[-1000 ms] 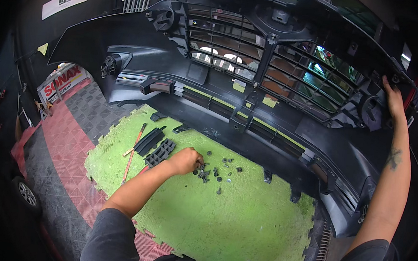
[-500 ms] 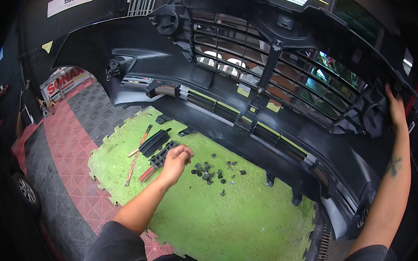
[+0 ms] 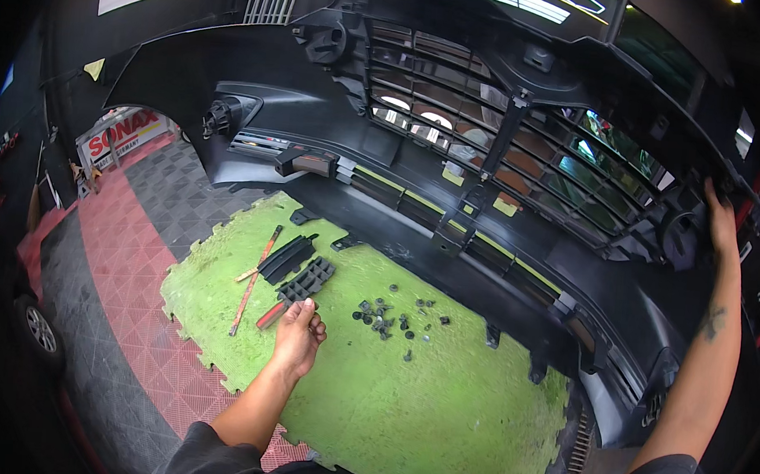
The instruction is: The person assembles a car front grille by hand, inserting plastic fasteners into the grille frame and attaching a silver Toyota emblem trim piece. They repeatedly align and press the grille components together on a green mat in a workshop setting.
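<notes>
A large black car bumper (image 3: pixel 417 209) with a slatted grille (image 3: pixel 430 91) stands on edge before me, its inner side toward me. My right hand (image 3: pixel 723 227) is closed on its upper right edge; some fingers are hidden behind it. My left hand (image 3: pixel 301 337) hovers over the green mat, fingers curled and thumb against them; whatever they hold, if anything, I cannot make out. Just beyond it lies a black ribbed plastic piece (image 3: pixel 308 280), with a red-handled tool (image 3: pixel 271 315) beside it. Several black plastic clips (image 3: pixel 383 319) are scattered right of this hand.
The green foam mat (image 3: pixel 403 415) covers the floor below me. On its left lie another black slatted piece (image 3: pixel 287 258) and two crossed thin strips (image 3: pixel 255 283). Red floor tiles (image 3: pixel 141 308) run along the left, with a car wheel (image 3: pixel 40 328) farther out.
My left hand has drawn back toward me and turned, uncovering more of the black ribbed piece. My right hand stays on the bumper. The whole view has shifted slightly.
</notes>
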A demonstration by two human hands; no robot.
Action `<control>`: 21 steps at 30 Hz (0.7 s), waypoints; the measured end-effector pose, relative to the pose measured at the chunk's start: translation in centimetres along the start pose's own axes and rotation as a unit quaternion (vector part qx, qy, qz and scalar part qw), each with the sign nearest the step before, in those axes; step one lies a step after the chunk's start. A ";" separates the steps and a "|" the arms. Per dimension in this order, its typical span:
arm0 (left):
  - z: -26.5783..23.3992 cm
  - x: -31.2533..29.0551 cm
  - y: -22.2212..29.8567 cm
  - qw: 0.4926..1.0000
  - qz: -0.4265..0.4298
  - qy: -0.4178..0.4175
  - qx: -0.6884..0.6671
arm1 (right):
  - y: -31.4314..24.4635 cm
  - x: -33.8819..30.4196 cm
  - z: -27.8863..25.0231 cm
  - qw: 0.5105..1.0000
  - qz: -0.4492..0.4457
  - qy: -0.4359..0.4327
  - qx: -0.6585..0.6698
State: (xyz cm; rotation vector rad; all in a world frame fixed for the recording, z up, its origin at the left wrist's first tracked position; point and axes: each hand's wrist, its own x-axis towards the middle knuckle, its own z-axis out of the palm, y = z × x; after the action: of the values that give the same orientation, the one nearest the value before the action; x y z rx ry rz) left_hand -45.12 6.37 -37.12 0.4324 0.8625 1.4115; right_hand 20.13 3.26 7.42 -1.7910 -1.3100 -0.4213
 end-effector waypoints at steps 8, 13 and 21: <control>-1.2 -0.2 0.2 1.000 0.023 -0.010 0.018 | 0.9 0.5 0.2 0.999 -0.008 -0.010 0.034; -1.0 -0.8 0.6 0.999 0.029 -0.027 0.034 | -0.7 -0.6 0.6 0.998 -0.004 -0.016 0.057; 0.1 -0.7 1.9 0.994 0.049 -0.097 0.014 | -0.4 -0.5 -0.4 0.999 0.026 -0.026 0.030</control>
State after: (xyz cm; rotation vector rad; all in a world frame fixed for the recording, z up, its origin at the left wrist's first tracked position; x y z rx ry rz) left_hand -46.27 6.00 -35.44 0.6301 0.7110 1.4228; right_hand 19.69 2.73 7.47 -1.7918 -1.2960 -0.3059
